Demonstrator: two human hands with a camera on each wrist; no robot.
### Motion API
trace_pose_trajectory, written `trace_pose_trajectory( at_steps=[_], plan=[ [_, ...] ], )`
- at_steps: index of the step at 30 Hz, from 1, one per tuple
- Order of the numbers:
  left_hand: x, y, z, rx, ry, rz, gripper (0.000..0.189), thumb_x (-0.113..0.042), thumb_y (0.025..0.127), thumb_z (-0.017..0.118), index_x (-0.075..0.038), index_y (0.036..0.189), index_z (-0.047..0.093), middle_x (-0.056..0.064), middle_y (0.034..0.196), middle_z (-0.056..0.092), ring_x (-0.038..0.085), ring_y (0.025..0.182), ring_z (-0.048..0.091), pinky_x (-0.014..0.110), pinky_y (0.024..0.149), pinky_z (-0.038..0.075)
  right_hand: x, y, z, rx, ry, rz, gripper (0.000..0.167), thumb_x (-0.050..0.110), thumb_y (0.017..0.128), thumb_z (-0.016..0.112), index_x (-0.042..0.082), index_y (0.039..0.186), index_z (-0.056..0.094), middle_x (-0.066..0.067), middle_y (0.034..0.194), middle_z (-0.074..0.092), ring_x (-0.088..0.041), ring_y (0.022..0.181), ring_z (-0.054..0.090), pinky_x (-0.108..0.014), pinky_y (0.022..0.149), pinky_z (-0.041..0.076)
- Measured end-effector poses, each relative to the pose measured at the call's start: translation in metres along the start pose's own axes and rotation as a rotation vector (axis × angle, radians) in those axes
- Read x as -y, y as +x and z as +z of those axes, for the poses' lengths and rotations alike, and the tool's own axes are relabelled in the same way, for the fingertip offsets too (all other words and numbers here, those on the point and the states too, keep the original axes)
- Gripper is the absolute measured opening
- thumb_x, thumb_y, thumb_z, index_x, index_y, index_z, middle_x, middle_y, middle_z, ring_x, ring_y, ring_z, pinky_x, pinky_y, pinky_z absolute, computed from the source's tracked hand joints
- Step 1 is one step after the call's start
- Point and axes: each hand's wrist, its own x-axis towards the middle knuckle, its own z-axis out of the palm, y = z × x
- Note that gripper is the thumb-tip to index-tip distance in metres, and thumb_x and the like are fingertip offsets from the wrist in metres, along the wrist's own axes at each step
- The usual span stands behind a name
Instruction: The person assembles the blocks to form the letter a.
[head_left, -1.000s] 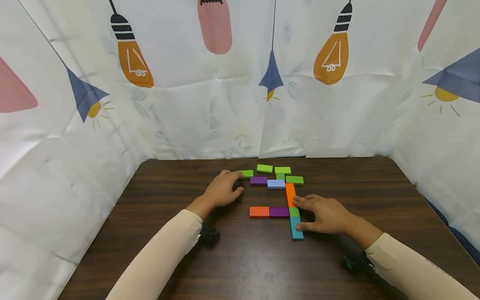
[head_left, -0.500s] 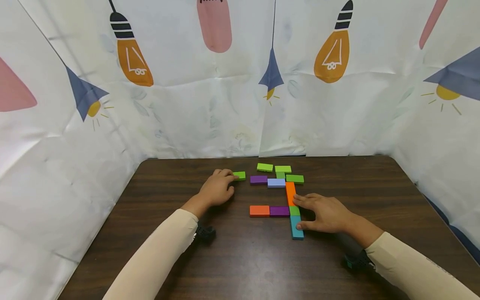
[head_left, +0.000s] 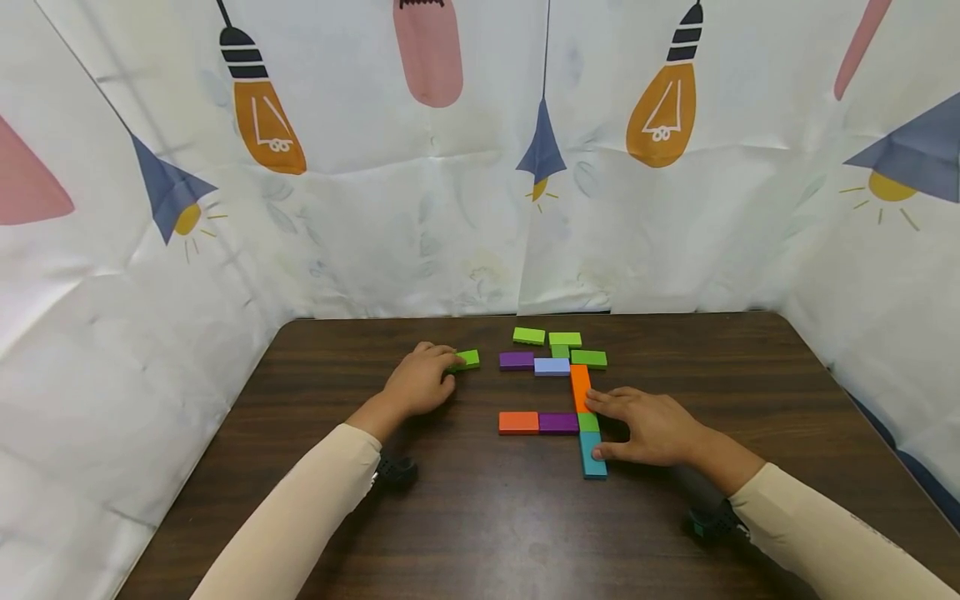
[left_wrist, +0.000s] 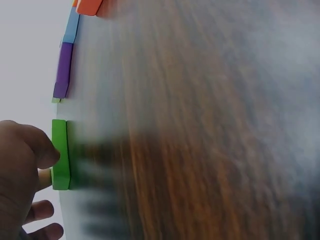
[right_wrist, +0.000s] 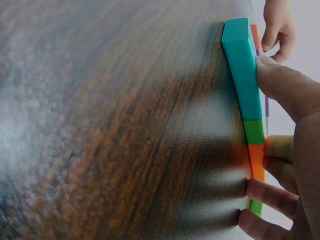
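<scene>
My left hand (head_left: pixel 420 379) pinches a green block (head_left: pixel 468 359) between thumb and finger, low over the left part of the table. In the left wrist view the thumb lies against one end of that block (left_wrist: pixel 60 155). My right hand (head_left: pixel 652 429) rests on a column of blocks, its thumb on the teal block (head_left: pixel 593 465) and its fingertips on the orange block (head_left: pixel 580 383). Between those two sits a small green block (head_left: pixel 588 422). A purple block (head_left: pixel 558 424) and an orange-red block (head_left: pixel 518 423) run left from it in a row.
Beyond the hands lie another purple block (head_left: pixel 517 362) and a light blue block (head_left: pixel 552 367), end to end. Several green blocks, one of them a bright green block (head_left: pixel 528 336), lie near the far edge of the dark wooden table (head_left: pixel 480 533). A printed curtain (head_left: pixel 465 217) hangs behind.
My left hand has moved left and slightly nearer with the green block, away from the other green ones. The right hand and the remaining blocks have stayed put.
</scene>
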Motion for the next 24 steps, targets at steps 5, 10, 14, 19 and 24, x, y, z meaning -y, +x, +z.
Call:
trace_pose_trajectory(
  at_steps=[5, 10, 14, 19, 24],
  plan=[
    [0.001, -0.007, -0.002, -0.001, -0.021, 0.012, 0.034, -0.015, 0.097, 0.063, -0.019, 0.129, 0.072, 0.007, 0.128, 0.063, 0.032, 0.123, 0.052, 0.053, 0.102, 0.045, 0.001, 0.0, -0.001, 0.003, 0.007, 0.004, 0.088, 0.076, 0.087, 0.059, 0.017, 0.151, 0.054, -0.001, 0.153, 0.052, -0.03, 0.132, 0.053, -0.048, 0.08, 0.057],
    [0.002, -0.012, -0.003, 0.0, -0.039, 0.04, 0.036, -0.015, 0.093, 0.067, -0.02, 0.128, 0.073, 0.005, 0.122, 0.065, 0.029, 0.113, 0.055, 0.049, 0.096, 0.048, 0.001, 0.0, -0.001, 0.0, 0.006, 0.0, 0.088, 0.077, 0.087, 0.059, 0.017, 0.151, 0.054, -0.001, 0.153, 0.051, -0.03, 0.133, 0.053, -0.047, 0.079, 0.057],
    [0.002, -0.015, -0.002, -0.005, -0.065, 0.071, 0.035, -0.014, 0.092, 0.069, -0.018, 0.126, 0.074, 0.004, 0.12, 0.066, 0.028, 0.111, 0.056, 0.048, 0.093, 0.048, 0.001, 0.0, 0.0, -0.003, 0.004, 0.001, 0.088, 0.078, 0.087, 0.058, 0.017, 0.151, 0.054, 0.0, 0.153, 0.051, -0.03, 0.133, 0.052, -0.046, 0.078, 0.057],
    [0.002, -0.015, -0.002, -0.005, -0.118, 0.104, 0.032, -0.011, 0.089, 0.072, -0.015, 0.122, 0.073, 0.009, 0.136, 0.059, 0.032, 0.125, 0.051, 0.051, 0.1, 0.046, 0.0, -0.001, 0.001, -0.005, 0.008, 0.0, 0.089, 0.078, 0.087, 0.057, 0.017, 0.151, 0.054, 0.0, 0.154, 0.051, -0.03, 0.133, 0.052, -0.044, 0.077, 0.057],
    [0.001, -0.013, -0.001, 0.044, -0.166, 0.104, 0.034, -0.008, 0.087, 0.069, -0.015, 0.12, 0.069, 0.01, 0.153, 0.049, 0.035, 0.137, 0.044, 0.056, 0.106, 0.042, 0.0, 0.0, 0.001, -0.003, 0.007, 0.0, 0.089, 0.079, 0.087, 0.056, 0.018, 0.152, 0.053, 0.001, 0.154, 0.05, -0.029, 0.133, 0.052, -0.045, 0.078, 0.057]
  ],
)
